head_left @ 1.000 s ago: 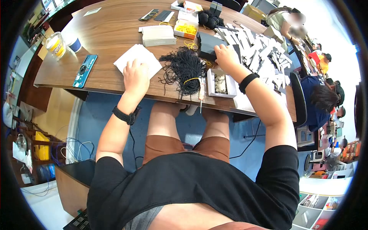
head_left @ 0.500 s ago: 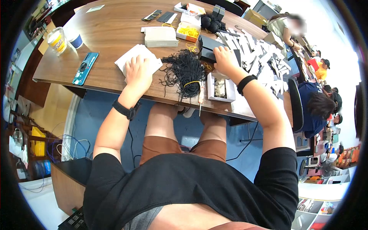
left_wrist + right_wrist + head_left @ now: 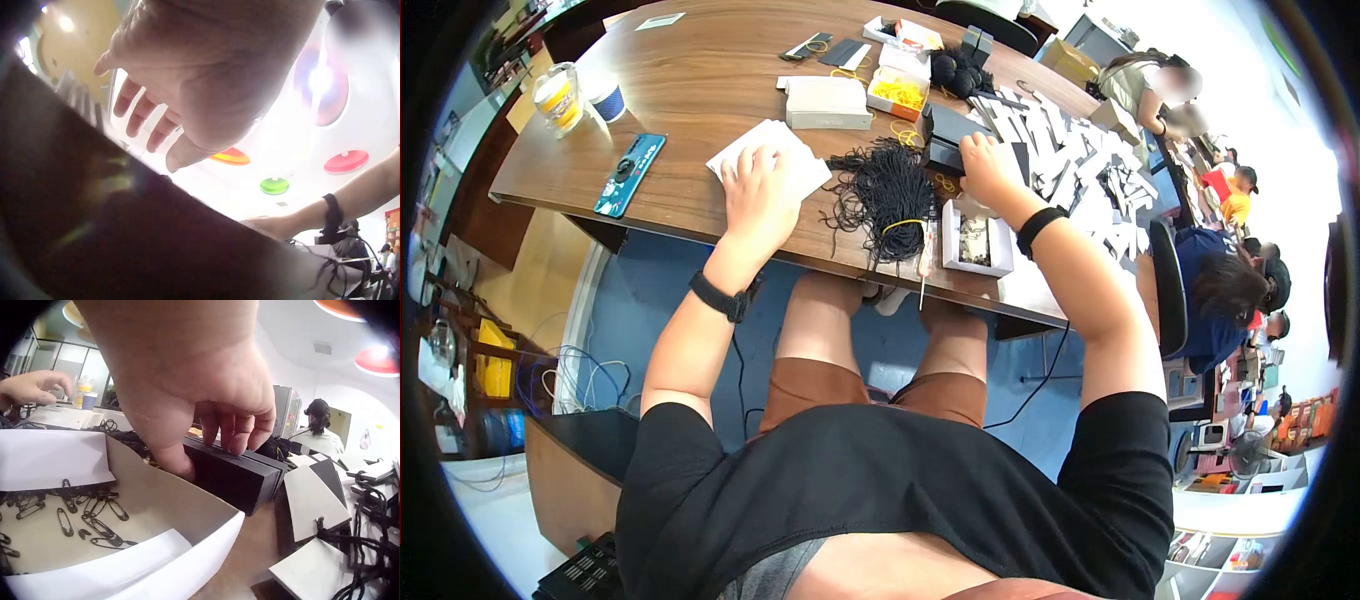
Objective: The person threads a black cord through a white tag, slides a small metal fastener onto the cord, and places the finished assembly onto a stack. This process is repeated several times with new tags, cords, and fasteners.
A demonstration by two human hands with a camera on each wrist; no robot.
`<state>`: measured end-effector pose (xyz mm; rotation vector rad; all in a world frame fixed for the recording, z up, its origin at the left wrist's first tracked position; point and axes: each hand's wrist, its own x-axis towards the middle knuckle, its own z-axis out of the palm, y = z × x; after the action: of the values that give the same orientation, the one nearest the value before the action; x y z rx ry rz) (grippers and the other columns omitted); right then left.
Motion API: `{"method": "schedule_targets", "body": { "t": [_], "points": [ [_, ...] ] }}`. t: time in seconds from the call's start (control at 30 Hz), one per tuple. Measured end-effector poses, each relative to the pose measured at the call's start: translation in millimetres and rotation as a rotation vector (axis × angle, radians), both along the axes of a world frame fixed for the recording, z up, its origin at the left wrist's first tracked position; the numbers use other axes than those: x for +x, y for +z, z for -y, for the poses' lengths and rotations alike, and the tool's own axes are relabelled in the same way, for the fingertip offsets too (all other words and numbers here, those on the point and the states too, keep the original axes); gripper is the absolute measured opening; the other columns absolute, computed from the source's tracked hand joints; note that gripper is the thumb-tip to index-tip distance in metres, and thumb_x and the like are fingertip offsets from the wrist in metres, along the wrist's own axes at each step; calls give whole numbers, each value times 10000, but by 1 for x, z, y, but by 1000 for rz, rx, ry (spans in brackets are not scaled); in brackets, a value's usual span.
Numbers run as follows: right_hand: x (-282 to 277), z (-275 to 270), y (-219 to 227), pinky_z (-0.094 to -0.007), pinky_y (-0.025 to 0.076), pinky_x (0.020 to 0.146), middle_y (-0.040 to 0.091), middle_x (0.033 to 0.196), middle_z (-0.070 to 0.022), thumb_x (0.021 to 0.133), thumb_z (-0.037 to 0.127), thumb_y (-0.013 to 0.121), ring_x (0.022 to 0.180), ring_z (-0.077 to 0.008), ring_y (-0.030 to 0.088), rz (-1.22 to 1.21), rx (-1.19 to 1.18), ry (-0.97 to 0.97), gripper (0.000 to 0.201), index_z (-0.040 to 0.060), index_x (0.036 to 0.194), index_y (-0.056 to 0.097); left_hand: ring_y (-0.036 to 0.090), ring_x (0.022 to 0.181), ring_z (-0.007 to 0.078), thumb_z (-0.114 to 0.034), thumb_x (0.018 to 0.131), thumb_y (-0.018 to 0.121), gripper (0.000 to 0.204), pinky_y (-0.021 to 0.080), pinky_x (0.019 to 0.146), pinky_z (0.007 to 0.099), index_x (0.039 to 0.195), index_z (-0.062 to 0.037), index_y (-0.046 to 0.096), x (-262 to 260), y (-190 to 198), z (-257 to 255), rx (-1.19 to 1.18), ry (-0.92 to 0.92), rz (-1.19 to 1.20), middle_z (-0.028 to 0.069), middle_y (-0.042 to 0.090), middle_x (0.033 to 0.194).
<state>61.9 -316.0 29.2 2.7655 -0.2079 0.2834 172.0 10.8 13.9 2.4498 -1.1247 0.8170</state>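
In the head view my left hand (image 3: 762, 195) rests on a stack of white cards (image 3: 802, 160), fingers fairly straight across its top. The left wrist view shows that hand's fingers extended, the cards mostly out of sight. My right hand (image 3: 194, 394) pinches a block of black cards (image 3: 234, 481) from above, thumb on the near side and fingers bent over the top. Beside it stands an open white box (image 3: 150, 506) with black safety pins (image 3: 103, 528). A bundle of black cords (image 3: 888, 195), tied with a yellow band, lies between my hands.
Loose white tags (image 3: 1060, 150) with black cords are heaped on the right. Farther back are a grey-white box (image 3: 828, 103) and a box of yellow bands (image 3: 898, 90). A phone (image 3: 630, 175) and cups (image 3: 607, 100) stand left. An awl-like tool (image 3: 924, 265) overhangs the front edge.
The head view has shifted slightly. My left fingers have spread a little on the white cards. My right hand stays at the black cards, nearly still.
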Motion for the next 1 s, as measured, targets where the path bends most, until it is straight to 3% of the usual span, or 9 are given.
{"method": "schedule_targets", "body": {
  "t": [0.13, 0.27, 0.37, 0.6, 1.0],
  "points": [
    [-1, -6, 1, -406, 421, 857, 500, 1018, -165, 613, 112, 725, 995, -340, 498, -40, 56, -40, 420, 11, 956, 504, 443, 1079, 295, -149, 735, 639, 302, 306, 942, 463, 1022, -69, 592, -23, 23, -15, -74, -74, -83, 111, 528, 1091],
    [-6, -21, 12, -402, 432, 846, 505, 1022, -178, 624, 149, 726, 987, -336, 511, -55, 7, -98, 458, 4, 984, 483, 461, 1062, 293, -178, 746, 653, 278, 297, 967, 458, 995, -61, 611, -44, 35, -27, -119, -113, -113, 106, 547, 1067],
    [-4, -27, 18, -377, 434, 838, 521, 1048, -129, 659, 178, 716, 1013, -284, 517, -96, -1, -164, 426, 40, 999, 500, 490, 1022, 287, -187, 760, 654, 238, 298, 973, 468, 957, -58, 623, -54, 38, -33, -161, -164, -152, 94, 568, 1018],
    [-10, -28, 17, -384, 420, 845, 560, 1004, -120, 682, 169, 710, 1007, -288, 523, -78, -25, -124, 408, 46, 990, 473, 525, 972, 273, -168, 764, 652, 156, 321, 943, 507, 871, -59, 619, -69, 41, -46, -185, -246, -177, 71, 597, 926],
    [-3, -16, 14, -396, 415, 865, 562, 1043, -111, 669, 218, 723, 1024, -288, 531, -108, 37, -181, 454, 53, 1023, 491, 526, 987, 269, -168, 761, 659, 158, 321, 942, 512, 871, -62, 620, -76, 39, -52, -185, -282, -215, 70, 601, 929]
  ]
}}
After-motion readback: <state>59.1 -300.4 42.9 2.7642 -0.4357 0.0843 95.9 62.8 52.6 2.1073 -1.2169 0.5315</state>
